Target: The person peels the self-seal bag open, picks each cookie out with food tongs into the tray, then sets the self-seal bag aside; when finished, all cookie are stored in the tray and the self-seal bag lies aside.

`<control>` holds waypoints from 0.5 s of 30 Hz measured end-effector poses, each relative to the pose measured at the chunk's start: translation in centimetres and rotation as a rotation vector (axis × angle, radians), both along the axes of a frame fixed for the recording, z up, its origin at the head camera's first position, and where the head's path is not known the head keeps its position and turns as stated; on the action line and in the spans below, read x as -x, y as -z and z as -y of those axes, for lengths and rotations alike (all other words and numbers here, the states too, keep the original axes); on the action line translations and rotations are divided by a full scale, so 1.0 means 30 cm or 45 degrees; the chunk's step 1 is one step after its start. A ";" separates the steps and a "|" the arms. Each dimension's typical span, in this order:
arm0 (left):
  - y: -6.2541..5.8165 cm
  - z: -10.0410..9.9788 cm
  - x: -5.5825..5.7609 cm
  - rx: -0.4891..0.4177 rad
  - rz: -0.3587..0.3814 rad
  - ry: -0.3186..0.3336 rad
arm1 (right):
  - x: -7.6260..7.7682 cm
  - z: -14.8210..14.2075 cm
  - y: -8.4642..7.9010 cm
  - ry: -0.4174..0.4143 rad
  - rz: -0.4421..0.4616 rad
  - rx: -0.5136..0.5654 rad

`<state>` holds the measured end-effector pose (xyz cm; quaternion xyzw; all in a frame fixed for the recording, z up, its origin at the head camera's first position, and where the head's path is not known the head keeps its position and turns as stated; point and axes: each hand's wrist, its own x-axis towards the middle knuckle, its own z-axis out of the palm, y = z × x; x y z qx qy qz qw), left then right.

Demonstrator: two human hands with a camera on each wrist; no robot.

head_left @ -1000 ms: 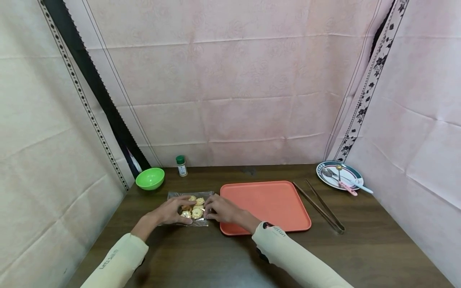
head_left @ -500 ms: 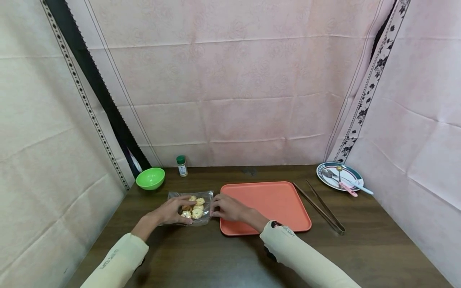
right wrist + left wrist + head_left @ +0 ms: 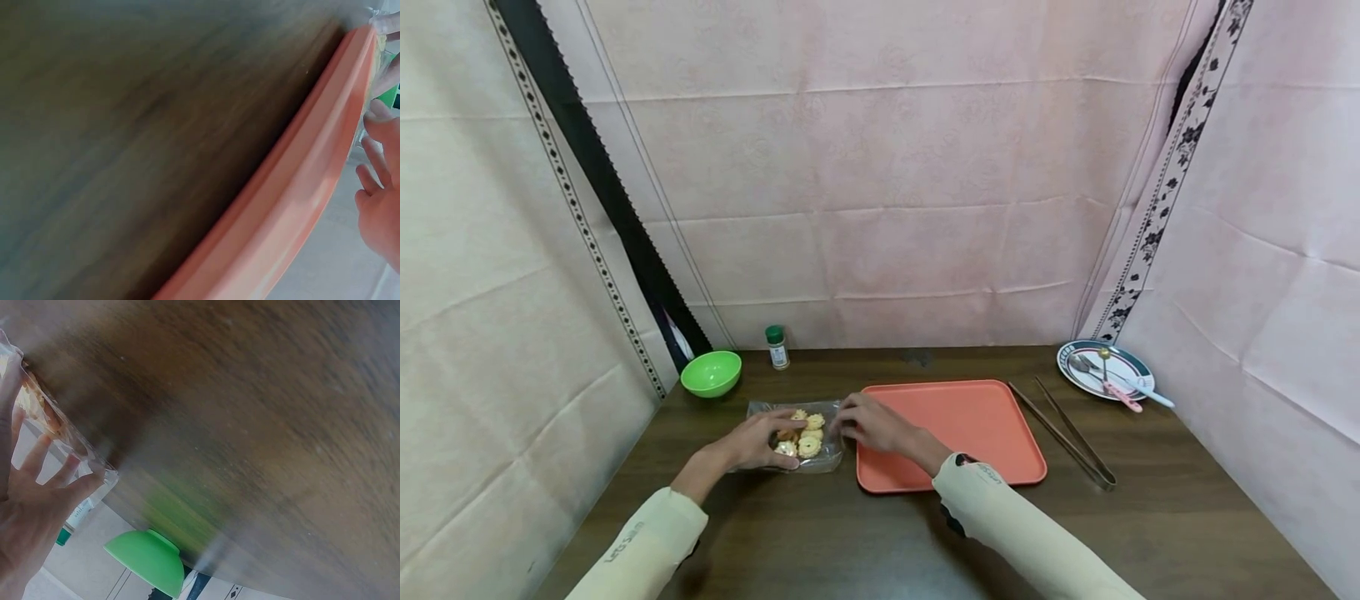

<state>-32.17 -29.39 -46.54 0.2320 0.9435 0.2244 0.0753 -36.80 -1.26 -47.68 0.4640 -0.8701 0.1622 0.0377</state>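
A clear plastic bag of cookies lies on the table just left of the coral tray. My left hand holds the bag from its left side, with the thumb at the near edge and the fingers over the cookies. In the left wrist view the left hand has its fingers spread along the clear wrap. Bent fingers of my right hand pinch the bag's right edge, over the tray's left rim. The right hand partly leaves the right wrist view, and its fingertips overlap the wrap there.
A green bowl and a green-capped shaker jar stand at the back left. Metal tongs lie right of the tray. A plate with several utensils sits at the back right. Cloth walls enclose the table.
My right hand first drew slightly right along with the bag's edge, then came back left over it. The left hand and the cookies have stayed in place.
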 end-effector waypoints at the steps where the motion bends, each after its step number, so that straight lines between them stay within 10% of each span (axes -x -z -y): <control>1: 0.001 -0.001 0.000 -0.006 0.002 0.002 | 0.004 0.003 0.004 0.015 -0.006 -0.005; 15: 0.003 0.000 0.004 0.017 -0.020 0.033 | 0.049 0.039 0.003 0.136 -0.155 -0.079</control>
